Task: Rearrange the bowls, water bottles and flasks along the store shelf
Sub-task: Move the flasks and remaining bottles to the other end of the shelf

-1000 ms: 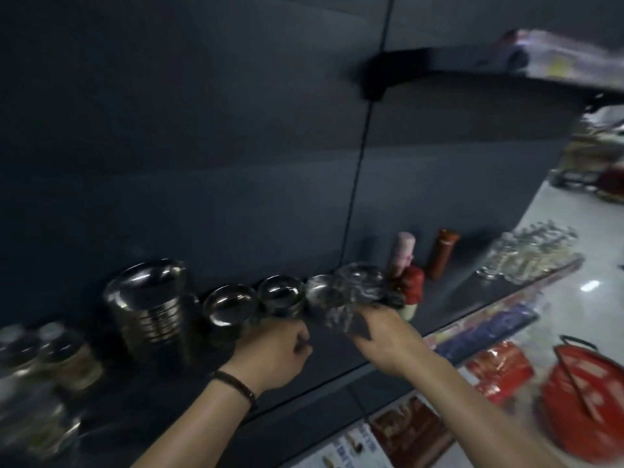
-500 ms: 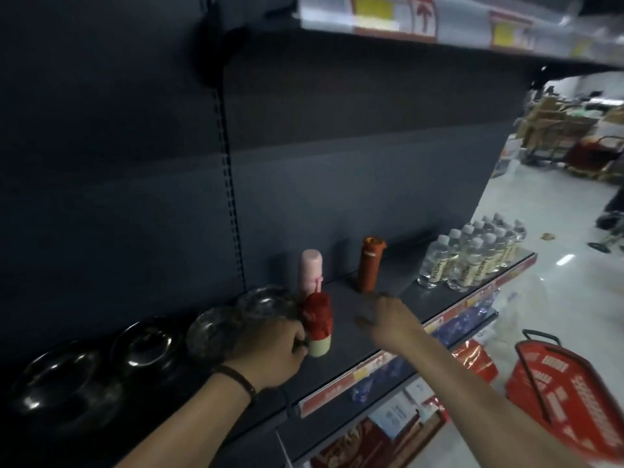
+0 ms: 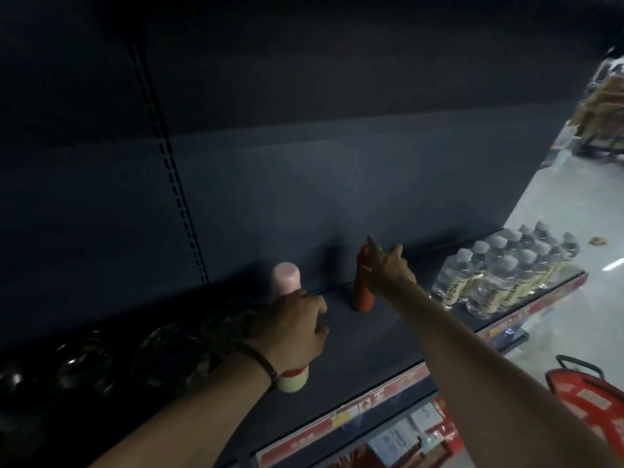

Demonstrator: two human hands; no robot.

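My left hand [image 3: 297, 329] is closed around a red flask with a cream base [image 3: 293, 380]; only the base shows below my wrist. A pink flask [image 3: 286, 278] stands just behind that hand. My right hand [image 3: 388, 268] is stretched out with its fingers spread, resting against the top of an upright orange flask [image 3: 363, 297] at the back of the dark shelf [image 3: 371, 349]. Several steel bowls [image 3: 84, 359] sit in a row at the dim left. Several packed water bottles [image 3: 499, 275] stand at the shelf's right end.
A red price strip [image 3: 371, 398] runs along the shelf's front edge, with packaged goods on the shelf below. A red shopping basket [image 3: 587, 400] sits on the floor at lower right. The aisle floor opens to the right.
My right hand has reached farther back, from mid-shelf to the orange flask's top. My left hand stays on the red flask. The view has swung right and closer.
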